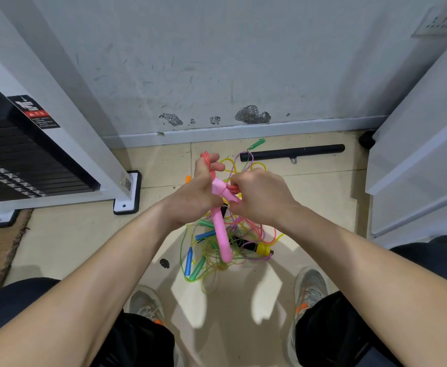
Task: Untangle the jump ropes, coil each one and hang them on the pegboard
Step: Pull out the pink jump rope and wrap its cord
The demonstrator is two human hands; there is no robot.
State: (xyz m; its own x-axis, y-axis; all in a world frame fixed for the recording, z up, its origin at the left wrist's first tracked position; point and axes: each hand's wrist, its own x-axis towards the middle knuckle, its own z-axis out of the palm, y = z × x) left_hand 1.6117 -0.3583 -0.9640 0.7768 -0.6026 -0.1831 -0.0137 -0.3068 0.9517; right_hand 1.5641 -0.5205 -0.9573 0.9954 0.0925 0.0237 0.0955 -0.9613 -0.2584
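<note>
one left hand (198, 192), one right hand (259, 197), one pink rope (207, 160), two pink handles (222, 234), two blue handles (188, 260), at least three green handles (256, 143), one black bar (292, 153) at twelve o'clock, two shoes (311, 287).

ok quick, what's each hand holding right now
left hand: closed round the pink jump rope, cord looped in its grip
right hand: closed, pinching the same rope's cord by the handles
</note>
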